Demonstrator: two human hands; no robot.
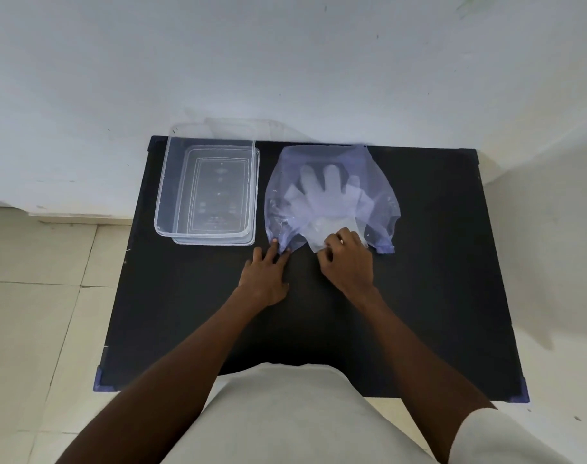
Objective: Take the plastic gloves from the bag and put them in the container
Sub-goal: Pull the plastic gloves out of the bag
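Note:
A translucent bluish plastic bag point(379, 182) lies flat on the black table point(436, 262), its mouth toward me. Inside it the clear plastic gloves point(325, 192) show through, fingers pointing to the wall. My right hand point(347, 259) pinches the cuff end of the gloves at the bag's mouth. My left hand point(268, 272) rests flat with its fingertips pressing down the bag's near left corner. The clear rectangular container point(161, 195) stands at the back left of the table, with nothing in it.
The container sits on its clear lid point(255, 195), which sticks out on the right and near sides. A white wall point(285, 61) runs right behind the table. Pale floor tiles point(34, 296) lie to the left.

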